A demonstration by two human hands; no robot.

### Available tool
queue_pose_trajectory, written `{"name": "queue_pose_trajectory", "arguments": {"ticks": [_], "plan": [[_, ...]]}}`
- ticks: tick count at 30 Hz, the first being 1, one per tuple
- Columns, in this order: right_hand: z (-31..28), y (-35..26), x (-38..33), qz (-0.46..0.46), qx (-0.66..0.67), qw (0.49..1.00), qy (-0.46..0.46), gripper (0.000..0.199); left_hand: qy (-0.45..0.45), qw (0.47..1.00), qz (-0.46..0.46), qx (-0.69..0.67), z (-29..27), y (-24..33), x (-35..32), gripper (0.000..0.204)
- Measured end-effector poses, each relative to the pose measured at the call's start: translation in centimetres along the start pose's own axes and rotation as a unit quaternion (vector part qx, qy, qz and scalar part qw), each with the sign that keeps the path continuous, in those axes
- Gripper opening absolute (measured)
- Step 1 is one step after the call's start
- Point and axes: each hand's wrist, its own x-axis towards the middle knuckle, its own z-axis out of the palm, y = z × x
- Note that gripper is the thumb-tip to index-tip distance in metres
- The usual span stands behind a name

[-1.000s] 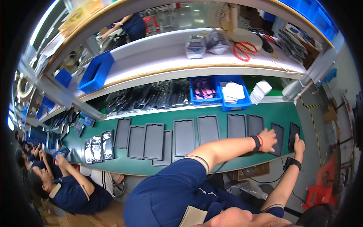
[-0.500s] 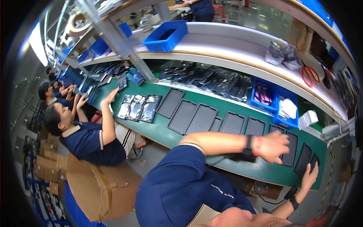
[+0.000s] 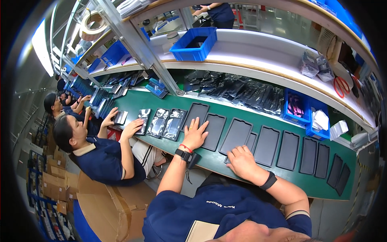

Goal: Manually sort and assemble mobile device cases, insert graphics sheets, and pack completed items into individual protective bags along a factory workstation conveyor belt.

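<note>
Left fingers (image 3: 196,124) leftward, splayed over trays (image 3: 214,134)

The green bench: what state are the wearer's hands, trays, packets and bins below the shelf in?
Left hand: open, fingers spread, over the trays.
Right hand: fingers bent, at a tray's edge.
Dark trays: open side up, some overlapping.
Glossy packets: lying flat, left of the trays.
Left bin: open-topped, holding pink and dark pieces.
Right bin: open-topped, holding white pieces.

One line of small white lettering (image 3: 220,204) crosses the wearer's navy shirt (image 3: 250,209), on the body side of the left grip (image 3: 194,135) and right grip (image 3: 243,160).
</note>
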Motion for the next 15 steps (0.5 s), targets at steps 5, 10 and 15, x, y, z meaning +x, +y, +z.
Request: {"name": "queue_pose_trajectory", "arguments": {"ticks": [5, 10, 15], "plan": [[1.4, -0.7, 1.8, -0.012, -0.023, 0.999, 0.044, 0.008, 0.024, 0.998, -0.054, 0.031, -0.6, -3.4, -2.2, 0.052], [2.5, -3.3, 4.6, -0.055, 0.004, 0.997, 0.05, 0.007, 0.056, 0.997, -0.058, 0.017, -1.2, -4.8, -3.2, 0.049], [3.1, -3.1, 2.3, -0.003, -0.004, 0.998, -0.065, 0.029, 0.057, 0.998, -0.037, -0.009, -1.2, -4.8, -3.5, 0.048]]}}
